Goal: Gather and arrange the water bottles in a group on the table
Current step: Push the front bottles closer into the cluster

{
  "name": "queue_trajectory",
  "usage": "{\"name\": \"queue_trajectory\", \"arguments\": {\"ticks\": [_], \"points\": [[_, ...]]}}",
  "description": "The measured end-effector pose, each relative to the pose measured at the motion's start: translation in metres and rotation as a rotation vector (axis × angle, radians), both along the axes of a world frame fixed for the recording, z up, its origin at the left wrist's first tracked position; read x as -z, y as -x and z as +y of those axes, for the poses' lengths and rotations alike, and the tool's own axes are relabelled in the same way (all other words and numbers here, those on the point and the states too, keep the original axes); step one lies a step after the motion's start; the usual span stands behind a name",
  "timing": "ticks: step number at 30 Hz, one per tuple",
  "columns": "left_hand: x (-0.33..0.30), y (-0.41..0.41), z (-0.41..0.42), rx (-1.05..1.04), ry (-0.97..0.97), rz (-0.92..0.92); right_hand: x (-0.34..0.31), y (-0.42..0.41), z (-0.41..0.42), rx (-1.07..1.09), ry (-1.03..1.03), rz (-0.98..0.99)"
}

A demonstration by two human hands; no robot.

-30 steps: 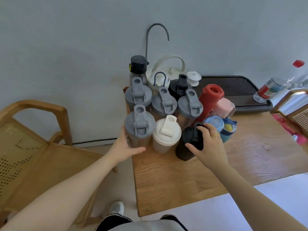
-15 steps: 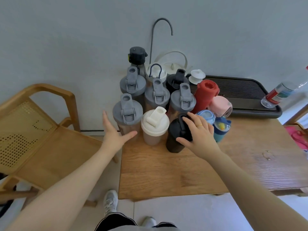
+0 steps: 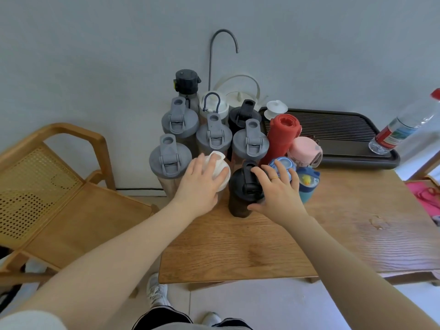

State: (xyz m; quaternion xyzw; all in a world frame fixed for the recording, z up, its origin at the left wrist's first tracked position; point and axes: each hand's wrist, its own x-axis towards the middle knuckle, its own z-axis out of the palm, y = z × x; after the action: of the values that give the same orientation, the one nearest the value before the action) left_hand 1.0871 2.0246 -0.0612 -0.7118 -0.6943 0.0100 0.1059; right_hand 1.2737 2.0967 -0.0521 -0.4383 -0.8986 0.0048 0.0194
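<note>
Water bottles stand bunched at the far left corner of the wooden table (image 3: 262,246). Several grey-lidded shakers (image 3: 170,158) fill the left and middle, with a red bottle (image 3: 281,136), a pink bottle (image 3: 306,151) and a teal duck bottle (image 3: 308,186) to the right. My left hand (image 3: 200,184) rests flat on the white-lidded shaker (image 3: 222,170) in the front row. My right hand (image 3: 278,191) lies with spread fingers over the lid of the black bottle (image 3: 240,198) beside it, thumb against its side. A blue-lidded bottle (image 3: 283,163) is partly hidden behind my right fingers.
A black slatted tray (image 3: 333,134) sits at the back right, with a clear plastic bottle (image 3: 400,129) leaning on it. A white kettle (image 3: 238,96), a small white lidded cup (image 3: 276,110) and a curved tap (image 3: 223,44) stand behind the bottles. A wooden chair (image 3: 59,198) is at the left.
My left hand moved right from beside the front grey-lidded shaker onto the white lid. My right hand stayed on the black bottle, its fingers now spread.
</note>
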Motion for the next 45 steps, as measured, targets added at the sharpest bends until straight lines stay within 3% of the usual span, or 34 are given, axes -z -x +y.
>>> {"name": "queue_trajectory", "arguments": {"ticks": [2,13,16,19,21,25,32,45], "points": [[-0.001,-0.003,0.002,-0.054,0.086,0.015,0.0,0.001,0.001,0.002,0.006,0.013],[-0.018,-0.011,0.006,-0.14,0.057,-0.018,-0.005,0.005,0.002,-0.022,0.021,0.006],[-0.019,-0.016,0.001,-0.1,-0.035,-0.006,-0.001,-0.011,0.002,0.003,-0.034,0.218],[-0.013,-0.029,0.005,0.142,-0.162,-0.151,-0.001,-0.029,0.012,0.116,0.02,0.409],[-0.017,-0.042,0.014,0.247,-0.079,-0.247,-0.002,-0.032,0.024,0.105,0.06,0.322],[-0.01,-0.051,0.033,0.193,0.115,-0.17,-0.015,-0.031,0.049,0.055,0.176,0.164],[0.0,-0.061,0.037,0.084,0.05,-0.168,-0.031,-0.043,0.058,0.02,0.077,-0.124],[0.006,-0.068,0.039,0.05,0.008,-0.177,-0.004,-0.053,0.042,0.104,-0.137,0.074]]}}
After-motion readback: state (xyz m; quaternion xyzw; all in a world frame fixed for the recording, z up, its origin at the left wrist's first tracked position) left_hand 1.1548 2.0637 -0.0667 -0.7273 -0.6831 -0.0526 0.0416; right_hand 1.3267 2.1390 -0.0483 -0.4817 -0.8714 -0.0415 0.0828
